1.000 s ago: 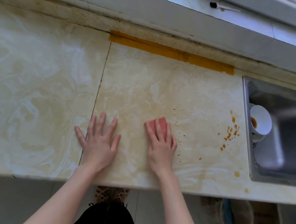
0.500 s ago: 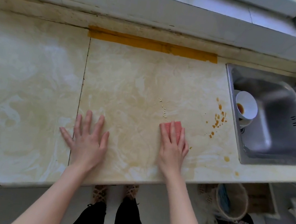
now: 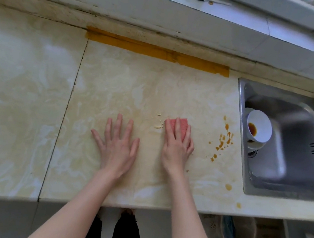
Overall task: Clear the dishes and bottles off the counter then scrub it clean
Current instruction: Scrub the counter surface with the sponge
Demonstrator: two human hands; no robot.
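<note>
Pink sponge (image 3: 182,125) lies flat under the right grip (image 3: 176,148), whose straight fingers press it onto the counter (image 3: 22,98), about midway between the back and front edges; only the sponge's far end shows past the fingertips. Pale crumbs (image 3: 158,126) sit touching the sponge's left side. The left grip (image 3: 117,147) rests just beside the right one, released, palm down and fingers spread on the bare marble, holding nothing. A dark seam (image 3: 68,105) runs from back to front of the counter, left of that grip. Brown drops (image 3: 222,143) dot the surface to the right of the sponge, between it and the sink (image 3: 297,170), with two more spots near the front edge. The steel sink is set into the counter's right end; a white bowl (image 3: 261,124) with a brown residue inside leans on other dishes against its left wall. An orange strip (image 3: 158,52) runs along the back edge. Below the front edge, on the floor, stands a basket (image 3: 243,233).
</note>
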